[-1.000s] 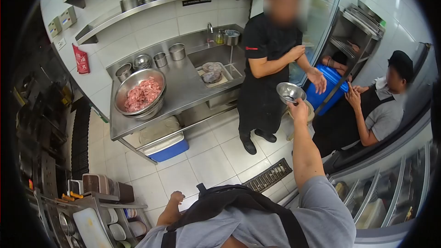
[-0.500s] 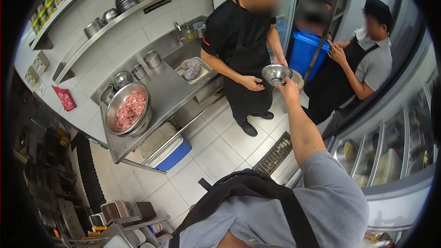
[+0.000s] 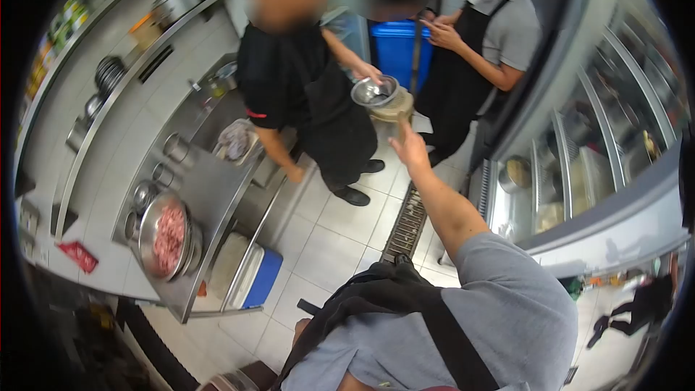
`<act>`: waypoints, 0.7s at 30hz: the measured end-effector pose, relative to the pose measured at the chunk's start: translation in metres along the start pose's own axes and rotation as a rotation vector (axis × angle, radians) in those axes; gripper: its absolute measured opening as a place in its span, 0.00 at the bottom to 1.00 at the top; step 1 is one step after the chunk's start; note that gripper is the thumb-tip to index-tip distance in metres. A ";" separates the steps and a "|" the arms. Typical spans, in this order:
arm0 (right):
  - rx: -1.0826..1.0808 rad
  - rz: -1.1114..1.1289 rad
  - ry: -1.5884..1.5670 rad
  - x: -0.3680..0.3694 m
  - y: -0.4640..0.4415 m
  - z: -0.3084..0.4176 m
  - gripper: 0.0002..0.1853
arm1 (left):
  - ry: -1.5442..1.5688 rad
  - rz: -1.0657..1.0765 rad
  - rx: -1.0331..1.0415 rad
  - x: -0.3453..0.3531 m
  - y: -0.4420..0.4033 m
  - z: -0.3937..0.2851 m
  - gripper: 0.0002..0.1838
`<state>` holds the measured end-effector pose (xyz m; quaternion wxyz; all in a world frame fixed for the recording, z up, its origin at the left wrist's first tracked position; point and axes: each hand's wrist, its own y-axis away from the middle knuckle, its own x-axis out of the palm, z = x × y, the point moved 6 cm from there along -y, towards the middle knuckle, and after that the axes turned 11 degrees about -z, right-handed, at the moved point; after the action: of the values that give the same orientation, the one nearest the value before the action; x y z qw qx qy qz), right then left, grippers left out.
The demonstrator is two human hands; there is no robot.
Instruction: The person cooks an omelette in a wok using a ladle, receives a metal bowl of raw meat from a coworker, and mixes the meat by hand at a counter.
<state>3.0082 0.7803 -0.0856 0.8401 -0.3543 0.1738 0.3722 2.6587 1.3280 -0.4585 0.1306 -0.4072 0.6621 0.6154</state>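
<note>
My right hand (image 3: 413,149) reaches forward at the end of my outstretched arm. It is empty, with the fingers extended and apart. Just beyond the fingertips, a co-worker in black (image 3: 300,80) holds a shiny metal bowl (image 3: 376,94) by its rim. Something small and dark lies in the bowl. A beige round tub (image 3: 397,111) shows behind and below the bowl. Of my left hand (image 3: 300,328), only a sliver of skin appears beside my black apron; its fingers are hidden.
Left, a steel counter (image 3: 210,206) bears a large bowl of raw meat (image 3: 168,235). A sink (image 3: 221,119) has a tray beside it. Another person (image 3: 474,58) stands near a blue bin (image 3: 399,47). A glass-fronted fridge (image 3: 579,152) lines the right. A floor drain grate (image 3: 407,226) lies ahead.
My right hand has let go of the metal bowl, which stays in the co-worker's hand. That person's other arm has dropped lower. My view has turned to the right.
</note>
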 end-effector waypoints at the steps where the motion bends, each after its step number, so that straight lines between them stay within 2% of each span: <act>1: 0.073 0.078 -0.043 0.001 0.017 -0.019 0.20 | -0.006 0.008 0.013 -0.003 -0.004 -0.005 0.20; 3: 0.285 0.461 -0.148 -0.005 0.073 -0.035 0.13 | -0.023 0.028 0.034 -0.005 -0.009 -0.011 0.19; 5: 0.402 0.590 -0.277 -0.062 0.115 0.014 0.13 | -0.025 0.044 0.056 -0.005 -0.013 -0.017 0.19; 7: 0.269 0.464 -0.526 -0.123 0.112 0.063 0.12 | -0.042 0.060 0.072 -0.005 -0.014 -0.019 0.19; 9: -0.088 0.156 -0.764 -0.214 0.084 0.148 0.08 | -0.059 0.066 0.090 -0.009 -0.018 -0.020 0.19; 10: -0.499 0.060 -0.729 -0.259 0.078 0.187 0.05 | -0.063 0.065 0.104 -0.010 -0.021 -0.022 0.19; 11: -0.727 0.002 -0.767 -0.295 0.079 0.213 0.06 | -0.066 0.058 0.120 -0.012 -0.025 -0.024 0.19; 13: -0.980 -0.029 -0.847 -0.350 0.093 0.241 0.08 | -0.027 0.030 0.141 -0.020 -0.040 -0.030 0.19; 15: -1.101 -0.005 -0.896 -0.381 0.110 0.250 0.11 | 0.159 -0.009 0.115 -0.038 -0.063 -0.052 0.19; 18: -1.131 0.008 -0.934 -0.399 0.127 0.247 0.14 | 0.511 -0.017 0.034 -0.072 -0.100 -0.115 0.19; 19: -1.116 -0.002 -0.949 -0.397 0.131 0.244 0.15 | 0.521 -0.025 0.042 -0.086 -0.109 -0.143 0.19; 20: -1.096 -0.023 -0.959 -0.394 0.133 0.242 0.16 | 0.394 -0.030 0.077 -0.098 -0.110 -0.183 0.23; 21: -1.063 -0.045 -0.969 -0.384 0.135 0.239 0.17 | 0.173 -0.094 0.271 -0.118 -0.103 -0.235 0.25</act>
<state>2.6591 0.8244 0.2293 0.5441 -0.5137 -0.4307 0.5045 2.8827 1.1651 -0.4026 0.1554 -0.4682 0.7278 0.4763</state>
